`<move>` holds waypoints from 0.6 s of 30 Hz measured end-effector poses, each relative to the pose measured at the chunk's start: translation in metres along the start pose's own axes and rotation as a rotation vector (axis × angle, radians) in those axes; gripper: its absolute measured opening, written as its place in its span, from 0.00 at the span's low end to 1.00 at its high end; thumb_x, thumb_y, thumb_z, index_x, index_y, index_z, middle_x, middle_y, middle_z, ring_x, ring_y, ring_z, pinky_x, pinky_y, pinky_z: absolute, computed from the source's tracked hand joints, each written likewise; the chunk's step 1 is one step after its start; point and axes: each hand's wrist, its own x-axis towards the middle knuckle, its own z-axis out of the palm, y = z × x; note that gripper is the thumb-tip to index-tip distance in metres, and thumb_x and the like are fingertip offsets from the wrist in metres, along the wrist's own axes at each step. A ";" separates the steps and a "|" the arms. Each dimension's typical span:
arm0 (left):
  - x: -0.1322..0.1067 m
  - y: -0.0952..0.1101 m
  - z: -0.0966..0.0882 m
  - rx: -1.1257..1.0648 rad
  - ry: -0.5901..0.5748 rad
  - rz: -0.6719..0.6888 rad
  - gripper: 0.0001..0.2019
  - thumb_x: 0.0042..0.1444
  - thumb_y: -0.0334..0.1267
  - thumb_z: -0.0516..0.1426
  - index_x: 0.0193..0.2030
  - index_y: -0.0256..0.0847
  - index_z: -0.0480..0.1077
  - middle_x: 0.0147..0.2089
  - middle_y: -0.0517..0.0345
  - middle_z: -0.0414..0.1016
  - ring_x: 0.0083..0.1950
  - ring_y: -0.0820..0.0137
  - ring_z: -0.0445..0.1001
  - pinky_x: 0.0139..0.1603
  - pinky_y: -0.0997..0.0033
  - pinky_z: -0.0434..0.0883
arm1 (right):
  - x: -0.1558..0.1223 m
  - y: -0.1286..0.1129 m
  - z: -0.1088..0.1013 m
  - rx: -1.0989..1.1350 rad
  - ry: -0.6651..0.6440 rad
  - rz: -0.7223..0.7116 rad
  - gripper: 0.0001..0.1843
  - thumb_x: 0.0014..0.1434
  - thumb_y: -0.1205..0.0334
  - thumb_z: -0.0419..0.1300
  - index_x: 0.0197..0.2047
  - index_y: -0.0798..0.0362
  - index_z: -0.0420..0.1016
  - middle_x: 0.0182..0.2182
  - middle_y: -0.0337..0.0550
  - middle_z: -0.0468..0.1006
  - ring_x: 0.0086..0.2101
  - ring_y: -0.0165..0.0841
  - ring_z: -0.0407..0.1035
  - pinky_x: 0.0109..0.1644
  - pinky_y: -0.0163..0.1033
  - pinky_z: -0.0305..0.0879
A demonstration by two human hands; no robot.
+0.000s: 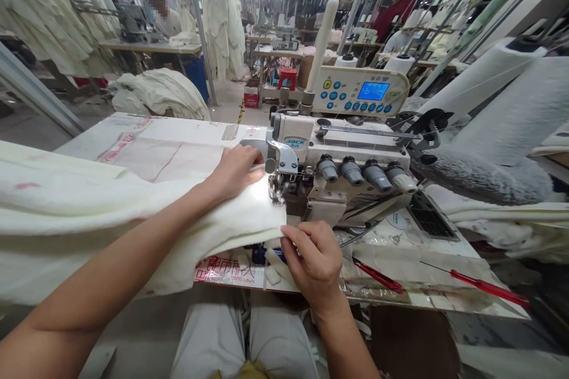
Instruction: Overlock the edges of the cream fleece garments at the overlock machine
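A cream fleece fabric (89, 213) lies across the table (186, 136) and runs under the presser foot of a white overlock sewing machine (347, 166). My left hand (235, 169) rests on top of the fabric just left of the needle, fingers curled and pressing it down. My right hand (313, 257) pinches the near edge of the fabric in front of the machine, fingers closed on it.
A control panel (360, 92) with a blue screen stands behind the machine. A red-handled tool (377, 275) and a red screwdriver (489, 287) lie on the table at right. Rolls of white fabric (502, 124) fill the right. Another person (162, 12) works far back left.
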 end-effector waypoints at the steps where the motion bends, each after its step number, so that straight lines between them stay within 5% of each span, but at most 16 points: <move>1: 0.000 0.000 0.000 -0.002 -0.012 -0.008 0.06 0.57 0.39 0.51 0.35 0.41 0.65 0.39 0.53 0.69 0.43 0.57 0.66 0.41 0.61 0.58 | 0.001 0.001 -0.001 -0.010 -0.007 -0.012 0.07 0.55 0.73 0.58 0.38 0.56 0.74 0.27 0.43 0.69 0.29 0.31 0.61 0.33 0.38 0.59; 8: -0.014 0.007 -0.002 0.043 0.075 -0.054 0.07 0.56 0.39 0.54 0.39 0.40 0.66 0.46 0.50 0.69 0.49 0.56 0.63 0.48 0.57 0.58 | 0.003 0.005 -0.002 -0.035 -0.014 -0.068 0.10 0.54 0.74 0.61 0.40 0.56 0.73 0.27 0.43 0.71 0.29 0.31 0.61 0.33 0.38 0.57; 11: -0.044 0.026 -0.008 -0.027 0.171 0.044 0.06 0.59 0.36 0.53 0.42 0.40 0.66 0.44 0.52 0.71 0.47 0.60 0.65 0.48 0.60 0.59 | 0.003 0.006 0.001 -0.028 0.002 -0.064 0.11 0.54 0.74 0.60 0.41 0.55 0.72 0.27 0.42 0.71 0.29 0.31 0.61 0.33 0.38 0.57; 14: -0.073 0.046 -0.006 -0.152 0.095 0.197 0.06 0.62 0.38 0.51 0.41 0.42 0.68 0.41 0.55 0.72 0.43 0.65 0.66 0.44 0.64 0.61 | 0.004 0.006 0.005 -0.002 0.014 -0.052 0.10 0.54 0.74 0.60 0.41 0.55 0.72 0.27 0.42 0.71 0.29 0.31 0.61 0.33 0.38 0.58; 18: -0.084 0.054 0.002 -0.121 0.115 0.215 0.10 0.64 0.35 0.47 0.36 0.41 0.69 0.37 0.56 0.72 0.41 0.66 0.66 0.43 0.63 0.61 | 0.005 0.005 0.006 -0.003 0.012 -0.023 0.07 0.55 0.73 0.60 0.39 0.56 0.72 0.28 0.43 0.71 0.30 0.31 0.62 0.34 0.38 0.59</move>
